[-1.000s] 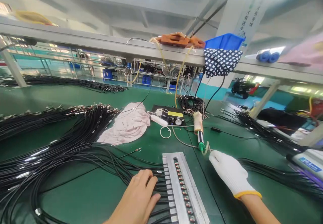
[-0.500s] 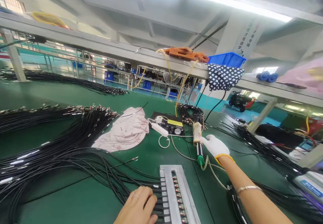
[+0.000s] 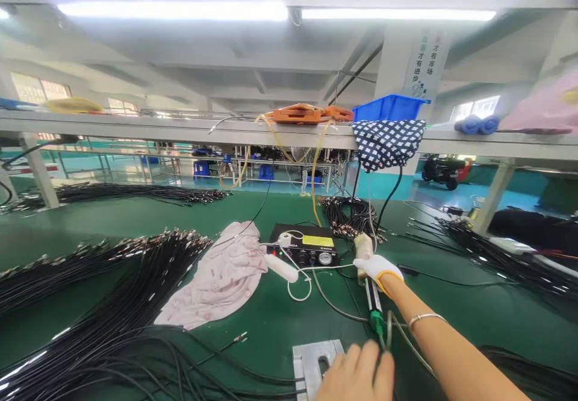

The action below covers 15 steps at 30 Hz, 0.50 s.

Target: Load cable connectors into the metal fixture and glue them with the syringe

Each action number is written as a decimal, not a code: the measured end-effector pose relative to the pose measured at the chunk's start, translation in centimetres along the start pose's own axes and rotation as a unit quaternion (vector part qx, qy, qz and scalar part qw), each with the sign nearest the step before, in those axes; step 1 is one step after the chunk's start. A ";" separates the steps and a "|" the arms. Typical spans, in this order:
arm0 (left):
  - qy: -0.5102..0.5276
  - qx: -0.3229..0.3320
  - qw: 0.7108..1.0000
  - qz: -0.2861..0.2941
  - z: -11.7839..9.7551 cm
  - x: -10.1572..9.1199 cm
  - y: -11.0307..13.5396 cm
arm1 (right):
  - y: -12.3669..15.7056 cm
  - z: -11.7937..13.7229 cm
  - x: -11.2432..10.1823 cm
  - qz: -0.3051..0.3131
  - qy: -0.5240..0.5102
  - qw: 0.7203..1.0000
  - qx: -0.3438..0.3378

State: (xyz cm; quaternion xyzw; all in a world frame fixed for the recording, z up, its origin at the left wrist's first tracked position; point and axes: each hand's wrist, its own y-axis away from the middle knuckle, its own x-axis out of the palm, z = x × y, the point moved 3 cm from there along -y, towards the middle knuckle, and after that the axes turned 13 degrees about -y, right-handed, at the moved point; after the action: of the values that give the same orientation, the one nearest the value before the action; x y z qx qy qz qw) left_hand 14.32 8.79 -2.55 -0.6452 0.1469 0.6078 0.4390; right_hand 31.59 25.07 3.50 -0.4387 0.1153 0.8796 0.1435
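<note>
Right hand (image 3: 377, 267), white glove, is clenched round the top of the syringe (image 3: 372, 304), which lies on the green bench (image 3: 451, 323) with its green tip toward the camera, just right of the jig (image 3: 311, 359). Left hand (image 3: 356, 374) lies flat, fingers loose, on the jig's right edge at the frame bottom, gripping nothing.

Around: one black controller (image 3: 303, 247) just behind the syringe, one white handpiece (image 3: 280, 267) beside it, one pink cloth (image 3: 221, 277) to the left. Black cable bundles (image 3: 112, 304) crowd the left; cables reach the jig. One blue bin (image 3: 388, 107) on the shelf.
</note>
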 end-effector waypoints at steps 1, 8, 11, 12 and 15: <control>0.009 0.018 1.000 0.011 -0.4 -0.2 -1.9 | 0.3 0.0 -0.1 0.001 -0.009 1.000 -0.005; -0.011 0.161 0.985 0.063 -3.1 -1.0 -4.9 | 2.3 -1.7 -0.9 -0.005 -0.014 1.000 -0.006; -0.016 0.119 0.992 0.032 -3.0 -1.2 -5.2 | 2.9 -2.2 -0.7 0.009 -0.002 1.000 -0.008; -0.015 0.097 0.995 0.031 -2.7 -1.3 -5.7 | 3.0 -2.2 -0.6 0.014 0.002 1.000 -0.011; -0.017 0.051 0.997 0.046 -1.5 -1.6 -7.0 | 3.1 -1.9 -0.7 0.027 0.014 0.999 -0.027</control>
State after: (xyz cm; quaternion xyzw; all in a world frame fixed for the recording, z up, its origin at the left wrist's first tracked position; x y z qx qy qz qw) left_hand 20.01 11.11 1.38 -0.6038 0.1997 0.6301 0.4455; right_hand 32.34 21.42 3.21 -0.4516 0.1054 0.8795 0.1065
